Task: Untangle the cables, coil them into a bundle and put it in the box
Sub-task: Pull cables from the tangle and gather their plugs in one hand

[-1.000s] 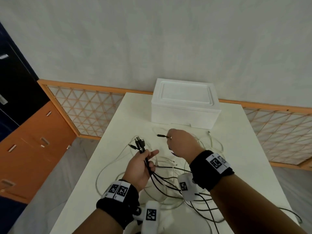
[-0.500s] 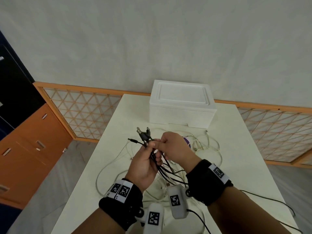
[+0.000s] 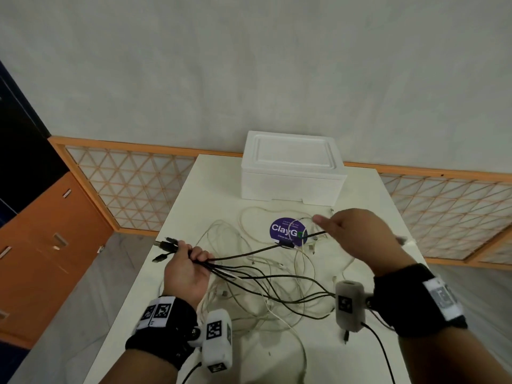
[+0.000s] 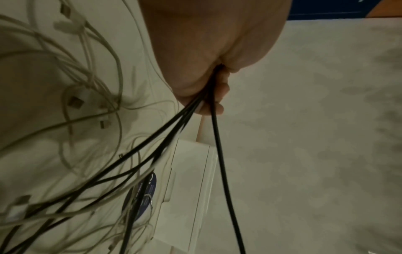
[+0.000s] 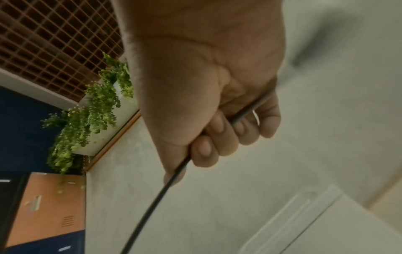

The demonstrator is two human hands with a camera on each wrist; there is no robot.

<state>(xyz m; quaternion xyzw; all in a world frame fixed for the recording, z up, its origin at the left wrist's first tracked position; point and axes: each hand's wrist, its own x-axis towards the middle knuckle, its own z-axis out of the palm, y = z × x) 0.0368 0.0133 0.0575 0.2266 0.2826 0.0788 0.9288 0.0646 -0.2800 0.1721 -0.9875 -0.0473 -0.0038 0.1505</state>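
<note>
white table (image 3: 374,217): left hand (image 3: 186,268) grips black cables (image 3: 249,275); right hand (image 3: 357,234) grips one.

The head camera looks forward and down over the worktop (image 3: 210,189); both wrist cameras sit close along each palm, sharing the white box (image 3: 291,173).

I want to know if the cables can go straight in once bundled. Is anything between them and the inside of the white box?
Yes: the white box at the table's far end has its lid on, closing it. The left hand grips the black cables; the right hand holds one.
</note>
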